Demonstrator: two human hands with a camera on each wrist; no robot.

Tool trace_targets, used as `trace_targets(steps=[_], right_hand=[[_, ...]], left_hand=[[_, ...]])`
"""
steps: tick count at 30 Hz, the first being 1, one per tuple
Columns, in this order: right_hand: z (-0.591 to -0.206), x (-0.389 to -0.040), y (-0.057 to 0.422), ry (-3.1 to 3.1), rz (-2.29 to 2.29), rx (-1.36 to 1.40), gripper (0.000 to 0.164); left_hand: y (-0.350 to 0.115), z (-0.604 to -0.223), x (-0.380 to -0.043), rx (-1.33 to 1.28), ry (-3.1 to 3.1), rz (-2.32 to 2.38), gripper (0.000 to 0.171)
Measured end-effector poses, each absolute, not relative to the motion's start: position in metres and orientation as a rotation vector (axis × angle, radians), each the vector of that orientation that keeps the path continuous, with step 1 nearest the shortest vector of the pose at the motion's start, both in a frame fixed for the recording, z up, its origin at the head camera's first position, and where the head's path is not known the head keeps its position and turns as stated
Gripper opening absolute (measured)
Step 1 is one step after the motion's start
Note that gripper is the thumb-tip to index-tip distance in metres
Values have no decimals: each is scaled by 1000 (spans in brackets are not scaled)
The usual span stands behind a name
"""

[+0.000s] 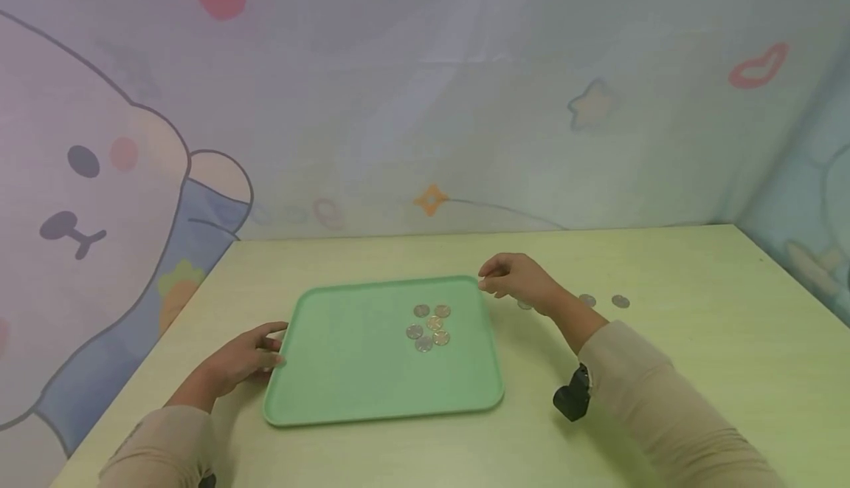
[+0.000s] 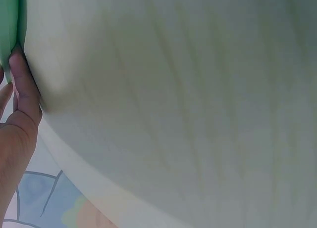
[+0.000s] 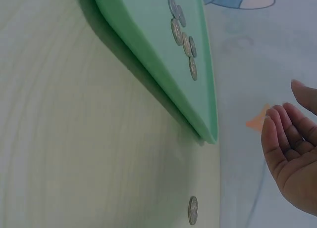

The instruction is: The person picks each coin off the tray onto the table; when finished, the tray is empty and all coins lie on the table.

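Observation:
A light green tray (image 1: 345, 377) lies on the table, and several coins (image 1: 423, 343) are grouped on its right half. My left hand (image 1: 242, 359) grips the tray's left edge; in the left wrist view its fingers (image 2: 27, 84) lie along the rim. Over the tray's far right corner hovers my right hand (image 1: 521, 280). Its fingers bend loosely with the thumb apart, and nothing shows between them in the right wrist view. One coin (image 3: 193, 210) lies on the table just beyond the tray, partly hidden by the right hand in the head view.
Two more coins, a nearer one (image 1: 587, 300) and a farther one (image 1: 620, 301), lie on the table right of my right forearm. The pale table (image 1: 697, 370) meets a printed cloth backdrop (image 1: 372, 126) at its far edge. A black device (image 1: 572, 395) hangs at the right wrist.

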State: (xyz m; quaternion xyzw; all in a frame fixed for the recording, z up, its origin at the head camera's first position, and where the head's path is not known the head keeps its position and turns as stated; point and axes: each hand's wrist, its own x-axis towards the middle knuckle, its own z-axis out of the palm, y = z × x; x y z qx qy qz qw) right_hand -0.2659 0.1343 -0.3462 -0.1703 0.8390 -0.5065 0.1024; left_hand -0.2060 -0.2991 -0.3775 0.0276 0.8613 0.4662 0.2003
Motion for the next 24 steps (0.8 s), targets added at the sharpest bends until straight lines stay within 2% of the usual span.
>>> trace_targets(steps=[24], right_hand=[[-367,-287,97,2474,-1215,-636,28]], left_hand=[[-298,-376,-203,69,2412,1294,67]])
